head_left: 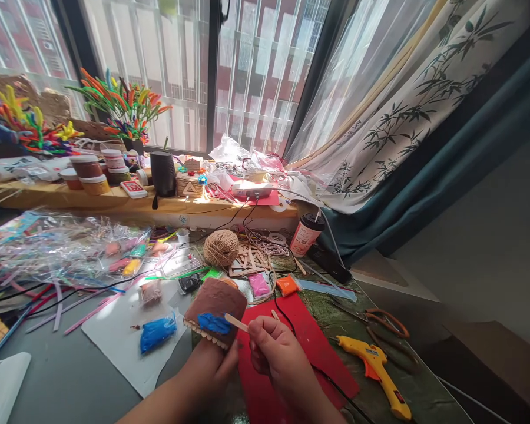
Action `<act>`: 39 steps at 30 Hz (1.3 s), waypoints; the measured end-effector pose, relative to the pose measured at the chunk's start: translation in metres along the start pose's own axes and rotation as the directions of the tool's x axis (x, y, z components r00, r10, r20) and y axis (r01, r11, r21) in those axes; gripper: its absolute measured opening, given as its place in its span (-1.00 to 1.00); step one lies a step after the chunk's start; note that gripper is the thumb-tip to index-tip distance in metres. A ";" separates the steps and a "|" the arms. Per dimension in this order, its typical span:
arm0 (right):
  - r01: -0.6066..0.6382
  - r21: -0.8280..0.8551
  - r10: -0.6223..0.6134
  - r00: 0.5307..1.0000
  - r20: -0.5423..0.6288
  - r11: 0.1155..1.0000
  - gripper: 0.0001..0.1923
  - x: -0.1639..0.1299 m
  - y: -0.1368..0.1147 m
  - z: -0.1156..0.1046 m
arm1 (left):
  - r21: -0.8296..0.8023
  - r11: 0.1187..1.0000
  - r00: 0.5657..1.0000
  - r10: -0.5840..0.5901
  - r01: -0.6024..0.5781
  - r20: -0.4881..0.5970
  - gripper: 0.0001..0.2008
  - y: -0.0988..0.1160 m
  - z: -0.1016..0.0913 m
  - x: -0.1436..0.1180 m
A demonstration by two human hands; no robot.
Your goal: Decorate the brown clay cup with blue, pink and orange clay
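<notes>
Pressing hard with the stick (237, 323) my right hand (277, 348) pinches could gouge the brown cylinder (215, 297) my left hand (216, 360) grips alongside.

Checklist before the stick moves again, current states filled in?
1. Stick held: ok, in right hand.
2. Brown piece supported: ok, in left hand.
3. Left fingers well placed: cannot tell, mostly hidden behind the piece.
4. Stick tip at blue patch: ok, at its right edge; contact unclear.
5. Glue gun apart from hands: ok, lies to the right.
</notes>
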State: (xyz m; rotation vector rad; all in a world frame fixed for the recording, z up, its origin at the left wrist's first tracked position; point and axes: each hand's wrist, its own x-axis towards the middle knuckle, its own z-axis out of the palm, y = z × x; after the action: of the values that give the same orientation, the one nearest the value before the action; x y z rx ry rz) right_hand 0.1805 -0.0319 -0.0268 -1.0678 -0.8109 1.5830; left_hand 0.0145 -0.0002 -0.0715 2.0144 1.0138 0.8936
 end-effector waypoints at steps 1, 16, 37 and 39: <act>0.017 -0.049 -0.017 1.000 0.004 0.999 -0.29 0.000 0.000 0.000 | -0.004 1.000 1.000 -0.003 0.003 0.020 -0.72 0.000 -0.001 0.000; 0.146 -0.292 -0.155 0.988 -0.007 0.945 -0.29 -0.004 -0.001 0.005 | -0.095 0.995 0.998 0.025 -0.020 0.053 -0.62 -0.003 0.006 -0.004; 0.005 -0.105 -0.014 0.997 -0.079 0.994 -0.23 0.006 0.019 -0.009 | -0.040 0.998 0.996 0.057 -0.054 0.073 -0.61 0.004 -0.001 -0.001; -0.042 0.033 0.044 0.998 -0.050 0.999 -0.24 0.003 0.019 -0.010 | -0.030 0.999 0.994 0.038 -0.035 0.099 -0.61 0.004 -0.002 -0.002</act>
State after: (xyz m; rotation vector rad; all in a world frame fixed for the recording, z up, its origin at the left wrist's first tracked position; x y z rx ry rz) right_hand 0.1824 -0.0341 -0.0478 -1.1046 -0.7305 1.5932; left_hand 0.0138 -0.0034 -0.0678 2.0390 0.9070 0.8132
